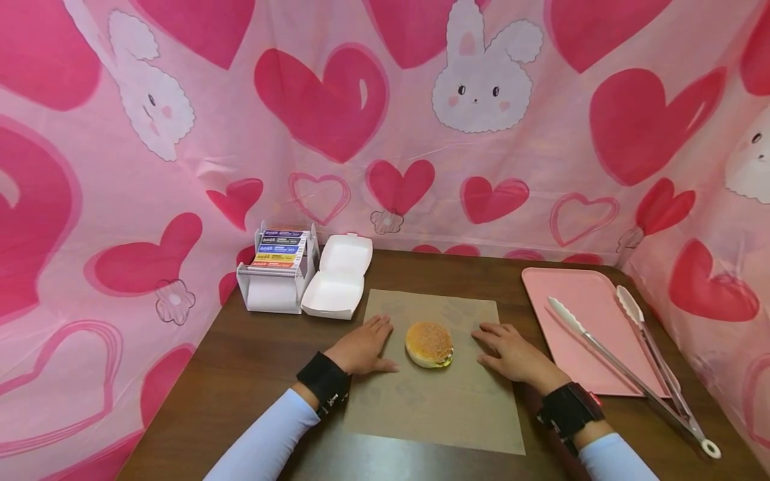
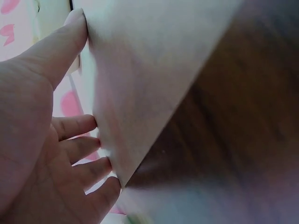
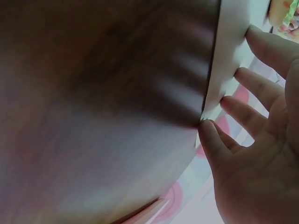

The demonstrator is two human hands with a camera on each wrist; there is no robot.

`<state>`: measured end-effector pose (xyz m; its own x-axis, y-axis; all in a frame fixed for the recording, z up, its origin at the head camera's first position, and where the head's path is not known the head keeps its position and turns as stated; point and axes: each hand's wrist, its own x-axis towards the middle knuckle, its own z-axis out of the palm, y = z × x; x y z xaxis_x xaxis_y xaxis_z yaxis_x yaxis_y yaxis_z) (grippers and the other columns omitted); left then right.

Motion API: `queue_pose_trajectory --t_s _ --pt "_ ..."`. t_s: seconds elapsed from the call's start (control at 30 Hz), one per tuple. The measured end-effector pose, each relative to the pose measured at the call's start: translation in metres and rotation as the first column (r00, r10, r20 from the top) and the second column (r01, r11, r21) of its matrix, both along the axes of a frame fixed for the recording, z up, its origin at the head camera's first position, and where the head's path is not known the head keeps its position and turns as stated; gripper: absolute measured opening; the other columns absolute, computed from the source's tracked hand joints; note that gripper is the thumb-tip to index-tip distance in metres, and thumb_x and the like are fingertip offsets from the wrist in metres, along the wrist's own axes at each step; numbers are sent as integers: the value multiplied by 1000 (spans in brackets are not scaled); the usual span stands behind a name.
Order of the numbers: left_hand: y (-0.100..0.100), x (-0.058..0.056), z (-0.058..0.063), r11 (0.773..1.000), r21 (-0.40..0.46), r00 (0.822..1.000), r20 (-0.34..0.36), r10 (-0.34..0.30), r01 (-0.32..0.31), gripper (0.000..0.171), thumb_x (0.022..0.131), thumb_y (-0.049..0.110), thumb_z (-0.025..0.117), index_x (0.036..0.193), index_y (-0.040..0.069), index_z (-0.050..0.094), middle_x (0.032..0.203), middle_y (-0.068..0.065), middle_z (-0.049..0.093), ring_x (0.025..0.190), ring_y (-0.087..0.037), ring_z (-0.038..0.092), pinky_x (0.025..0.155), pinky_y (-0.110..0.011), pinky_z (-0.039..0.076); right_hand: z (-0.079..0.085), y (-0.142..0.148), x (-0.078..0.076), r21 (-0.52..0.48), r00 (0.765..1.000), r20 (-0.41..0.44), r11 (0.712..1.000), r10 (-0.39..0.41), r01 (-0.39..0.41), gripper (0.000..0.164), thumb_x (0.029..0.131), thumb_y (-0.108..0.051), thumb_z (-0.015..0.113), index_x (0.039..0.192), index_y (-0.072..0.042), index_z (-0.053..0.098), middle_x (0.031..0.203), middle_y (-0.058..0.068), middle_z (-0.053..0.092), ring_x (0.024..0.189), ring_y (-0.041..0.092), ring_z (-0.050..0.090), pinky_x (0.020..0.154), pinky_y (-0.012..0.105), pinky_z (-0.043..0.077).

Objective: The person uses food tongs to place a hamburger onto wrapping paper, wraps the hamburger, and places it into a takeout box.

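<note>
A sesame-bun burger (image 1: 429, 344) with green lettuce at its edge sits near the middle of a brown sheet of wrapping paper (image 1: 445, 407). My left hand (image 1: 363, 346) rests its fingertips on the paper's left side, thumb spread toward the burger. On the right side, my right hand (image 1: 512, 352) touches the sheet with spread fingers. Both wrist views show fingertips at the paper (image 2: 140, 79), close to its edge. Neither hand holds anything. Part of the burger (image 3: 283, 16) shows at the top corner of the right wrist view.
An open white takeaway box (image 1: 334, 292) stands at the back left, beside a white dispenser (image 1: 273, 294) with several coloured boxes. On the right lies a pink tray (image 1: 568, 284) with two pairs of tongs (image 1: 613, 359) across it. A pink heart-printed cloth (image 1: 397, 133) hangs behind the wooden table (image 1: 228, 374).
</note>
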<state>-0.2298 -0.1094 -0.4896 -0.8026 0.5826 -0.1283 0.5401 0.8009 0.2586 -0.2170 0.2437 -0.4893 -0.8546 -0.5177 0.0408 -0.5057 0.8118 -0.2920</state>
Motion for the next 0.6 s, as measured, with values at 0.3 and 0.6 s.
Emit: queue_pose_trajectory --t_s 0.3,0.6 --pt "0 3 0 1000 10 996 -84 -5 6 83 86 58 74 142 1 52 141 -18 49 133 -32 48 111 -43 42 6 -4 -3 0 998 67 1000 -6 6 49 92 -23 75 135 -2 62 142 25 53 131 47 46 104 62 42" --pt "2 3 3 999 -44 991 -133 -17 11 79 85 60 73 137 3 57 129 -14 52 126 -31 48 110 -43 41 9 -4 -4 11 994 103 1000 -20 19 49 93 -24 74 136 -4 62 142 25 52 131 46 48 106 61 41"
